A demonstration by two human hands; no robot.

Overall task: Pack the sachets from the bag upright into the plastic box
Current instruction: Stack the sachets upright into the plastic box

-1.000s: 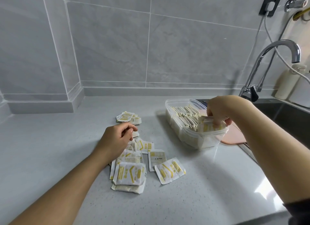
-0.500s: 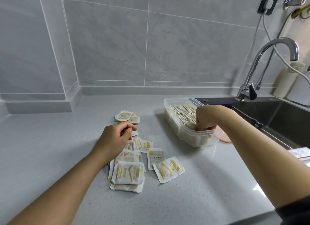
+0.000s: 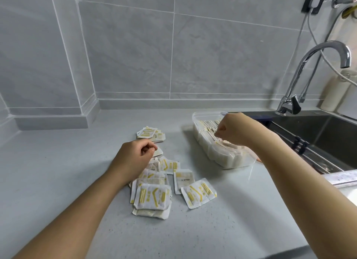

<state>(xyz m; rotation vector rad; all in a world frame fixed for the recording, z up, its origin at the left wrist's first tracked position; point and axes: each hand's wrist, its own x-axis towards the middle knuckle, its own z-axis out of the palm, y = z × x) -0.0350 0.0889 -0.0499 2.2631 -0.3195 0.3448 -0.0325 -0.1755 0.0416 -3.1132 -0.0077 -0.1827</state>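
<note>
Over plastic box (image 3: 201,138), right hand (image 3: 234,128) curled; left hand (image 3: 133,158) on sachets (image 3: 152,196).

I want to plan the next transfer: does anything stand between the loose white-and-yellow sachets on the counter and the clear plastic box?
Nothing visible lies on the bare grey counter between the loose white-and-yellow sachets and the clear rectangular plastic box. Only the right hand hangs over the box's open top.

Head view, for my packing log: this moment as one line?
left hand: pinches sachet | right hand: curled over plastic box, grip unclear | packed sachets: upright | counter: loose pile
</note>
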